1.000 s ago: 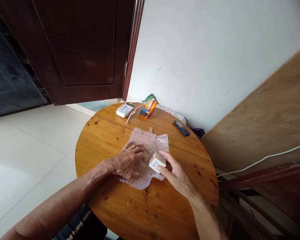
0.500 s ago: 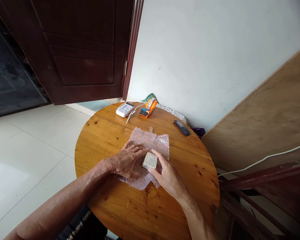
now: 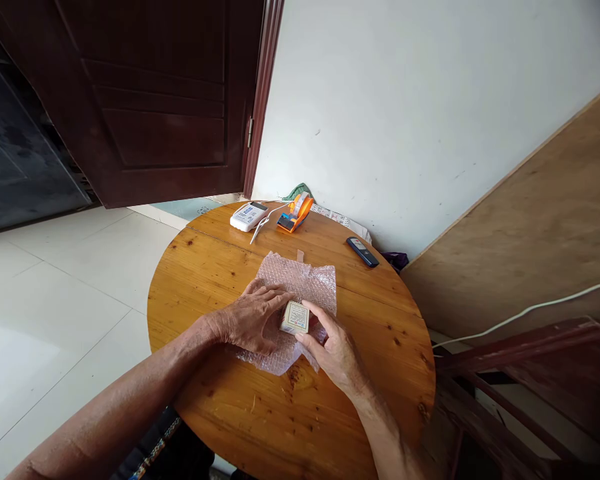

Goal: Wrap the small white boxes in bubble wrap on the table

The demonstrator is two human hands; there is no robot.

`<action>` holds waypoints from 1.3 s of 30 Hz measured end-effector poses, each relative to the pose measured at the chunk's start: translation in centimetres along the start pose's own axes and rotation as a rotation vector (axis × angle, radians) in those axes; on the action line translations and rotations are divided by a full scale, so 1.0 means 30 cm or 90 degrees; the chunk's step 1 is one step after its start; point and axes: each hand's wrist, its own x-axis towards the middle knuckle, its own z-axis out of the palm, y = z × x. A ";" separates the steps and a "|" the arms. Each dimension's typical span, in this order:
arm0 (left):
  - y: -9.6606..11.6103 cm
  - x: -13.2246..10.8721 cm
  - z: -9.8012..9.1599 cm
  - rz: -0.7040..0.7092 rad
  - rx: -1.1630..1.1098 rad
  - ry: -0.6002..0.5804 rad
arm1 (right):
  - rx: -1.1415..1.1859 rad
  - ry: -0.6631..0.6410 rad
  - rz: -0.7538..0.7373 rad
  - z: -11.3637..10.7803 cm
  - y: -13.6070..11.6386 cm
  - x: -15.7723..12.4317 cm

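A small cream-coloured box with printed text on its top lies on a sheet of pinkish bubble wrap. My right hand holds it from the right, the thumb at its near corner and the index finger at its far corner. To the left of the box, my left hand rests flat on the wrap, fingers stretched out and thumb spread towards me. Its fingertips come close to the box's far left corner; whether they touch it I cannot tell. The hand hides part of the wrap's left side.
The round wooden table carries a white device with a cable, an orange tape dispenser and a dark handheld device along its far side. A white wall stands behind, a dark red door at the far left.
The box has shifted very slightly to the left on the wrap and turned a little, with my right hand following. My left hand stays nearly in place. The view has moved slightly.
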 end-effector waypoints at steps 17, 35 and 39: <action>-0.007 -0.005 0.009 0.013 -0.006 0.022 | -0.023 0.022 0.017 0.006 -0.017 -0.003; -0.005 -0.004 0.001 0.006 -0.005 0.012 | -0.024 0.023 0.032 0.010 -0.017 0.003; -0.010 0.000 0.009 0.011 0.000 0.017 | -0.028 0.033 0.024 0.020 -0.013 0.005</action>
